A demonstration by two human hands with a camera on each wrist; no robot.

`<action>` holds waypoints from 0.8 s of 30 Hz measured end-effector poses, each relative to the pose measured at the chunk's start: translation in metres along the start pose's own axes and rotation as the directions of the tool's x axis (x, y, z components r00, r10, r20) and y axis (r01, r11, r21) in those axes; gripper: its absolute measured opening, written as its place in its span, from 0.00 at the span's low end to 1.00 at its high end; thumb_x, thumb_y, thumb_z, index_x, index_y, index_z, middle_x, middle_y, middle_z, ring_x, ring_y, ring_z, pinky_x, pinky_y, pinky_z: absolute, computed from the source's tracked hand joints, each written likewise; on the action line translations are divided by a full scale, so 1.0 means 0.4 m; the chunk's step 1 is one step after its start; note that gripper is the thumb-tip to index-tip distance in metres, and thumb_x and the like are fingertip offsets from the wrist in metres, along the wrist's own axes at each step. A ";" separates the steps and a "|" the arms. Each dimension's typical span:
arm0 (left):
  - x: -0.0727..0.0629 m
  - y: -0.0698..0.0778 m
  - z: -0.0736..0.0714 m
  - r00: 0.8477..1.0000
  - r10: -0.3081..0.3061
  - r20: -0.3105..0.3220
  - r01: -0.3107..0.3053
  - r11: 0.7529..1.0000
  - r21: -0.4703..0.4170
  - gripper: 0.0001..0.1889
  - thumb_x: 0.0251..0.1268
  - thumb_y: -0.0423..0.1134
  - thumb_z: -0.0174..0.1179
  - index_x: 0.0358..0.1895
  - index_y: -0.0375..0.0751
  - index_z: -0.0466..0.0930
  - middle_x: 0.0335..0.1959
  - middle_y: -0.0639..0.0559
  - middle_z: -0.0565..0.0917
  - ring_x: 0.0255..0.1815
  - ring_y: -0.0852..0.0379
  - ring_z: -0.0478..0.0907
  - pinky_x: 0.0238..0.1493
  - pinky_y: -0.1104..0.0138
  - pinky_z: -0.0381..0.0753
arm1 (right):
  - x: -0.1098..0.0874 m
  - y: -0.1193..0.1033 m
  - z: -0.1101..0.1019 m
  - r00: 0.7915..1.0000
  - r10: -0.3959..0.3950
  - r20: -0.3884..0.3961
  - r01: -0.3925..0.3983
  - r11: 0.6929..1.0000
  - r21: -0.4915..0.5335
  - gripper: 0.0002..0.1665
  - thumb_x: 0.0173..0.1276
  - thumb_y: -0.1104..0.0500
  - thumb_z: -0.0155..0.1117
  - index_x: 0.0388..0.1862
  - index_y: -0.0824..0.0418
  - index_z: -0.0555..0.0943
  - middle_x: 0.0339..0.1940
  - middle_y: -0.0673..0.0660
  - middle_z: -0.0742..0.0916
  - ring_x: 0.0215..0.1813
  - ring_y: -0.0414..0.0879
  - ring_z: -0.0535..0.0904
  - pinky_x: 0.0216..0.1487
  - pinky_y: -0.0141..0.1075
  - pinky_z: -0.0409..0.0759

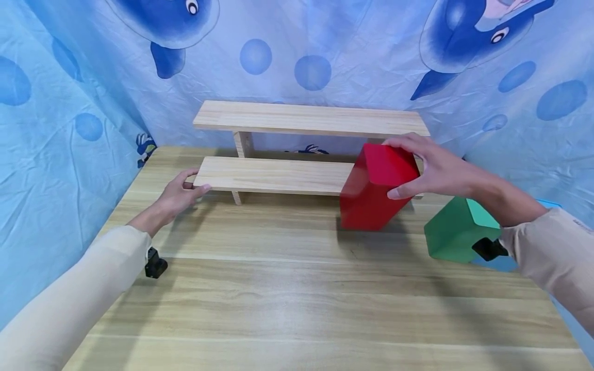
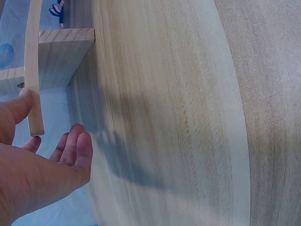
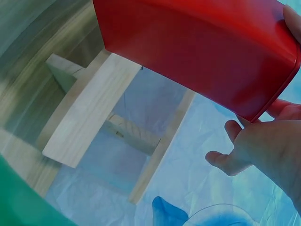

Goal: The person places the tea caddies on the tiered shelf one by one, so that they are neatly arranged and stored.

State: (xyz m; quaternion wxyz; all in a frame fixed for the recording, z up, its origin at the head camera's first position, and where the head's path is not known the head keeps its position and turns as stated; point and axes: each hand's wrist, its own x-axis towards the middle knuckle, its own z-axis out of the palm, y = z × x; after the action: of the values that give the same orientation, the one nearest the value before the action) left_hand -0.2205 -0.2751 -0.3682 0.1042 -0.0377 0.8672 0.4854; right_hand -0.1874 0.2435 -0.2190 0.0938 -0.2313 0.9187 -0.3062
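Note:
A two-tier wooden shelf stands at the back, with an upper board (image 1: 306, 117) and a lower board (image 1: 274, 174). My left hand (image 1: 178, 193) pinches the left end of the lower board; in the left wrist view the thumb (image 2: 21, 106) lies on one face and a finger shows at the other. My right hand (image 1: 429, 162) grips the top end of a red box (image 1: 366, 201), thumb on the near side. The box is tilted in front of the lower board's right part and hides it. Whether it touches the board or table, I cannot tell.
A green box (image 1: 447, 234) stands on the table at the right, beneath my right forearm, with a blue thing (image 1: 501, 264) partly hidden behind it. Blue cloth (image 1: 287, 31) with printed whales hangs behind and beside the wooden table (image 1: 278, 288).

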 end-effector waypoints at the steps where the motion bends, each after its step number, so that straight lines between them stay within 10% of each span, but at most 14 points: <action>1: 0.001 0.000 0.001 1.000 0.001 -0.002 -0.001 1.000 0.003 0.43 0.69 0.54 0.55 0.78 0.48 0.40 0.63 0.27 0.62 0.61 0.32 0.68 0.59 0.45 0.71 | 0.004 -0.003 0.000 1.000 -0.001 0.004 0.001 1.000 0.005 0.52 0.47 0.55 0.80 0.70 0.49 0.64 0.63 0.55 0.69 0.62 0.52 0.63 0.41 0.44 0.80; 24: 0.003 0.004 0.003 1.000 0.002 -0.004 -0.002 1.000 0.000 0.42 0.70 0.53 0.54 0.78 0.47 0.41 0.63 0.26 0.62 0.60 0.32 0.68 0.60 0.45 0.70 | 0.081 -0.053 -0.002 1.000 0.016 0.008 -0.016 0.999 0.050 0.51 0.51 0.52 0.78 0.71 0.50 0.63 0.64 0.53 0.69 0.63 0.52 0.61 0.45 0.45 0.80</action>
State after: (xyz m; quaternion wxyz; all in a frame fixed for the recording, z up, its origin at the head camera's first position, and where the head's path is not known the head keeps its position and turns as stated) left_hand -0.2216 -0.2735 -0.3678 0.1019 -0.0378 0.8675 0.4854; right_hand -0.2083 0.2135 -0.2063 0.1055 -0.2225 0.9122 -0.3275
